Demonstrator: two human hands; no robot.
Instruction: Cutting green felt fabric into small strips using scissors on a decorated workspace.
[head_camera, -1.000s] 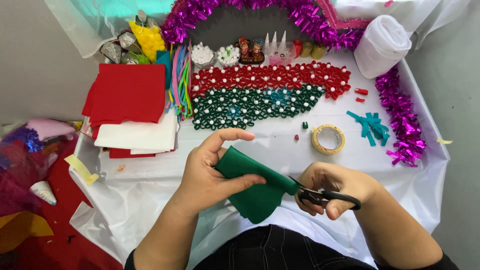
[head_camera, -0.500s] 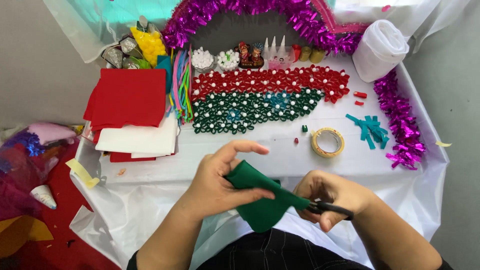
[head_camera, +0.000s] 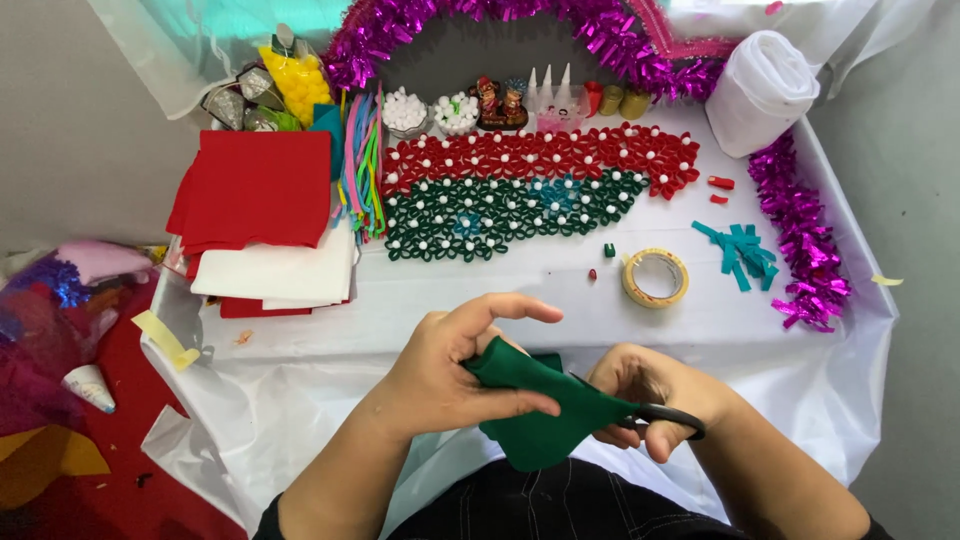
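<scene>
My left hand (head_camera: 450, 365) pinches a folded piece of dark green felt (head_camera: 540, 410) between thumb and fingers, just above my lap. My right hand (head_camera: 650, 395) grips black-handled scissors (head_camera: 665, 415), whose blades are buried in the right edge of the felt. Both hands hover over the near edge of the white-covered table (head_camera: 480, 300).
A red and green panel of rolled felt flowers with white beads (head_camera: 520, 190) lies mid-table. Stacked red (head_camera: 255, 190) and white felt sheets (head_camera: 275, 275) sit left, a tape roll (head_camera: 655, 277) and teal strips (head_camera: 740, 250) right. Purple tinsel (head_camera: 800, 240) and a white fabric roll (head_camera: 760, 90) line the far right.
The hands and felt have shifted slightly lower and the scissors have moved further into the felt. The table items are unchanged.
</scene>
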